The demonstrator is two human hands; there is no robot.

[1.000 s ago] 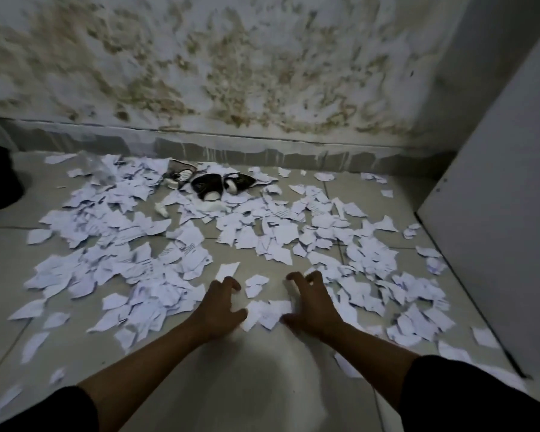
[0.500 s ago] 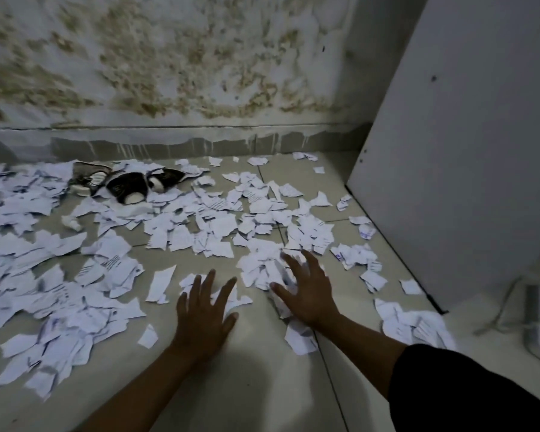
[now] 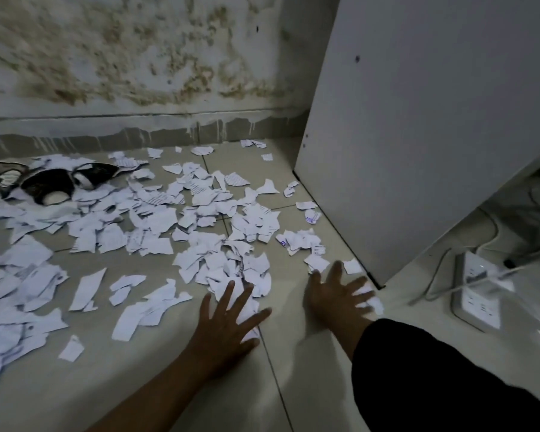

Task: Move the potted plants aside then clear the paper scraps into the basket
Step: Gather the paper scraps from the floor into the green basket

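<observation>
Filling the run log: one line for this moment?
left hand: open, flat on paper scraps | right hand: open, on scraps beside white panel | basket: unseen

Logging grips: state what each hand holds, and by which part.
Nothing held. Left hand and right hand lie flat, fingers spread, on paper scraps.

Torn paper scraps [image 3: 156, 219] scattered on tiled floor [image 3: 156, 385], left hand [image 3: 228, 325] and right hand [image 3: 334, 294] spread flat on scraps, white panel [image 3: 418, 135] at right
</observation>
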